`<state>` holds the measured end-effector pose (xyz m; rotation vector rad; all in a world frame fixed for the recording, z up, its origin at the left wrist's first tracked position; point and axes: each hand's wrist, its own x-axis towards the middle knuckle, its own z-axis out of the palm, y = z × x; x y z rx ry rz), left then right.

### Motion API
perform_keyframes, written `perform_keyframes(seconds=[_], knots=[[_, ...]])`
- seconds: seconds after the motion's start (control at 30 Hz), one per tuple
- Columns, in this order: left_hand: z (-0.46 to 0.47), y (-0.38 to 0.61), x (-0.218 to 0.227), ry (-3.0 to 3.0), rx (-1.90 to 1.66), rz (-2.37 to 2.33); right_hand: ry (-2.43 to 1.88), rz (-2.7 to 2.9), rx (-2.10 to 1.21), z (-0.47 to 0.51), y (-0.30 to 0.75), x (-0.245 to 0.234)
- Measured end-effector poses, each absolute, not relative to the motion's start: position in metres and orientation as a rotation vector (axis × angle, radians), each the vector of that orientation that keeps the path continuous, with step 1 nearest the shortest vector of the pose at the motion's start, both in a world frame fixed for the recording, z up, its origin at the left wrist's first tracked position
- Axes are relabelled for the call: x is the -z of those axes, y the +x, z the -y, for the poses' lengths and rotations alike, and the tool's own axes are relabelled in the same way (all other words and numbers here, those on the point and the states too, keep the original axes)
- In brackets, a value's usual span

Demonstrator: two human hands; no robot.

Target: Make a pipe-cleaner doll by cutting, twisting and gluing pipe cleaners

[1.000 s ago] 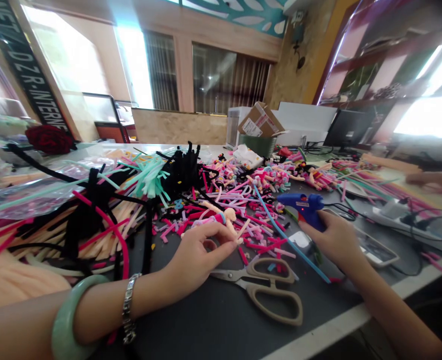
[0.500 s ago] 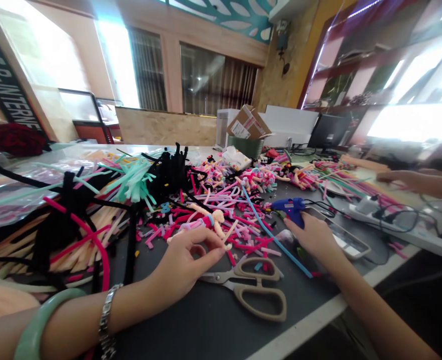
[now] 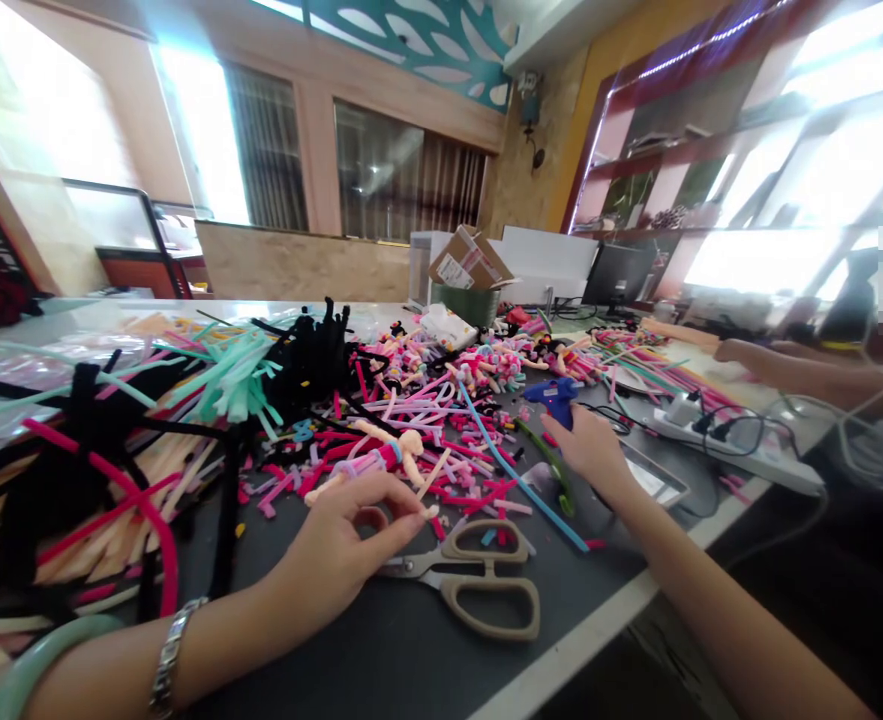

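My left hand (image 3: 358,540) pinches the tip of a short cream piece of pipe cleaner (image 3: 432,511) between thumb and forefinger. Just behind its fingers lies a small pipe-cleaner doll (image 3: 411,447) in pink and lilac, with a cream head and limbs. My right hand (image 3: 591,445) is wrapped round the handle of a blue glue gun (image 3: 555,394), whose nozzle points left over the cut pieces. Beige-handled scissors (image 3: 527,605) rest on the dark table, blades partly behind my left hand. A blue pipe cleaner (image 3: 512,470) and a curved green strip (image 3: 561,475) lie between my hands.
Loose pipe cleaners and black bundles (image 3: 310,350) heap up on the left. Several finished dolls (image 3: 486,360) are piled further back. At right are a power strip (image 3: 741,450) with cables and another person's hand (image 3: 756,360). A cardboard box (image 3: 471,258) stands behind.
The view has swung slightly right, so things appear further left. My right hand has moved the glue gun a little away from me, showing more of the green strip. My left hand keeps its pinch.
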<state>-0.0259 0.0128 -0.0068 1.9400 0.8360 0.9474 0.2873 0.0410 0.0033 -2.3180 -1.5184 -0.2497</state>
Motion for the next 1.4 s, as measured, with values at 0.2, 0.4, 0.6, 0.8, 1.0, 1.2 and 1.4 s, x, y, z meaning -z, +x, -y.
perform_keyframes(seconds=[0.2, 0.4, 0.6, 0.8, 1.0, 1.2, 1.4], knots=[[-0.011, -0.024, 0.003, 1.935, -0.933, -0.841, -2.365, 1.540, 0.246, -0.047, 0.288, -0.007], [-0.010, -0.025, 0.001, 1.938, -0.935, -0.838, -2.441, 1.559, 0.150, -0.056, 0.284, 0.001], [-0.011, -0.025, 0.003, 1.946, -0.929, -0.810, -2.509, 1.509, 0.122, -0.052, 0.280, 0.006], [-0.011, -0.024, 0.002, 1.959, -0.922, -0.827, -2.471, 1.627, 0.054, -0.043, 0.291, 0.000], [-0.011, -0.026, 0.003, 2.000, -0.905, -0.845, -2.465, 1.532, 0.170, -0.005, 0.349, -0.012], [-0.013, -0.027, 0.005, 2.047, -0.903, -0.857, -2.485, 1.624, 0.037, 0.004, 0.386, 0.000], [-0.018, -0.029, 0.013, 2.032, -0.883, -0.864, -2.450, 1.616, 0.082, 0.000, 0.385, 0.012]])
